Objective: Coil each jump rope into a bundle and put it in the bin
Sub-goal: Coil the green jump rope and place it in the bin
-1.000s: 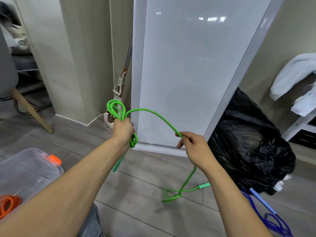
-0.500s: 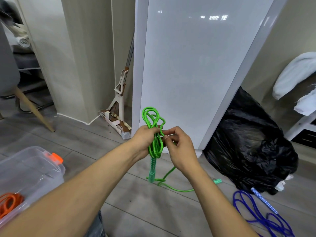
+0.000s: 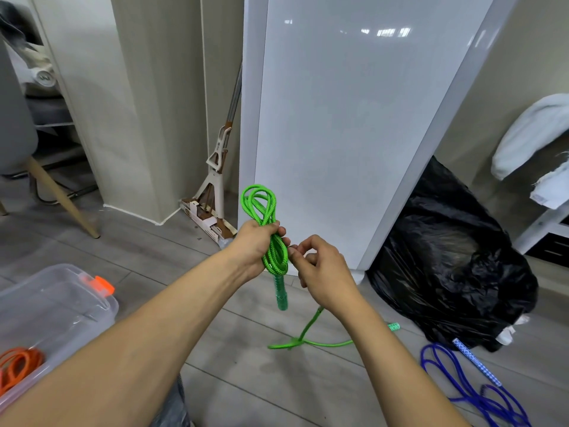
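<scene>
My left hand (image 3: pixel 257 246) grips a bundle of loops of the green jump rope (image 3: pixel 261 208), which stick up above the fist; one green handle hangs below it. My right hand (image 3: pixel 320 266) is beside it, fingers pinched on the rope strand at the bundle. The rope's loose tail runs down behind my right wrist to the floor, ending at the other green handle (image 3: pixel 394 326). A clear plastic bin (image 3: pixel 61 306) with an orange latch stands at lower left, with an orange rope (image 3: pixel 18 365) inside. A blue jump rope (image 3: pixel 474 392) lies uncoiled on the floor at lower right.
A white fridge (image 3: pixel 354 134) stands straight ahead. A full black rubbish bag (image 3: pixel 452 260) sits to its right, a mop (image 3: pixel 215 186) leans to its left. A chair leg (image 3: pixel 58 195) is at far left and a white shelf with cloths (image 3: pixel 538 155) at far right.
My right hand carried a stretch of rope from out on the right over to my left hand, adding a loop to the bundle. The tail on the floor has shortened and both hands shifted rightward.
</scene>
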Demonstrator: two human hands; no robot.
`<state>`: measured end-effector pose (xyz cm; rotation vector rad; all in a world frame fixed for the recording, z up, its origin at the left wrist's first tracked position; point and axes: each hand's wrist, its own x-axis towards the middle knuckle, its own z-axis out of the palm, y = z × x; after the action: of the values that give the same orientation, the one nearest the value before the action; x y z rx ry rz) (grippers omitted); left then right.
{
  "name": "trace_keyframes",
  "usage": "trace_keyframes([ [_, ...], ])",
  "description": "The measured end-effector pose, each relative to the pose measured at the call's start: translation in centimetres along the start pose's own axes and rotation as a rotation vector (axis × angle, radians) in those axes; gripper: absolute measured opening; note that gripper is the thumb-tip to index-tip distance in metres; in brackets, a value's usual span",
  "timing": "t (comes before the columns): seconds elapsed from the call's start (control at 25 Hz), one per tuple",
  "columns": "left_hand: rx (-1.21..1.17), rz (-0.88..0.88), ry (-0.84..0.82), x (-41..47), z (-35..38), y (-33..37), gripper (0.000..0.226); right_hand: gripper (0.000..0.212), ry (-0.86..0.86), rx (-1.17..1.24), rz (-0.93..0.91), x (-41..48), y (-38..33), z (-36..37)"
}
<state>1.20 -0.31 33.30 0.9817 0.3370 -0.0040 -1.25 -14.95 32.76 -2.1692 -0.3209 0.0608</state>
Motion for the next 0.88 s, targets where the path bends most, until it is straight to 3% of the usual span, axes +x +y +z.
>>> trace_keyframes([
  [0.24,-0.101,0.092,0.115,0.6,-0.6,0.9,0.027,0.037,-0.353,0.087,-0.039,-0.4,-0.1,-0.7],
  [0.36,0.076,0.264,0.255,1.4,-2.0,1.9,0.028,0.042,-0.578,0.068,0.036,-0.6,0.2,-2.0],
  [0.48,0.438,0.493,0.385,2.1,-4.1,3.4,0.026,0.042,-0.729,-0.054,0.185,-0.6,1.5,-3.8],
  [0.56,0.676,0.609,0.403,2.3,-5.1,3.9,0.017,0.038,-0.694,-0.189,0.279,-0.5,2.5,-5.0],
  [0.64,0.786,0.599,0.35,2.3,-5.1,3.9,0.011,0.032,-0.479,-0.251,0.244,0.0,3.4,-5.6],
  [0.72,0.845,0.527,0.213,2.0,-4.5,3.2,0.012,0.029,-0.278,-0.138,0.153,0.3,3.4,-5.8],
  [0.88,0.866,0.321,-0.131,0.5,-2.9,2.1,0.01,0.031,-0.178,-0.053,0.076,0.3,2.2,-4.9],
])
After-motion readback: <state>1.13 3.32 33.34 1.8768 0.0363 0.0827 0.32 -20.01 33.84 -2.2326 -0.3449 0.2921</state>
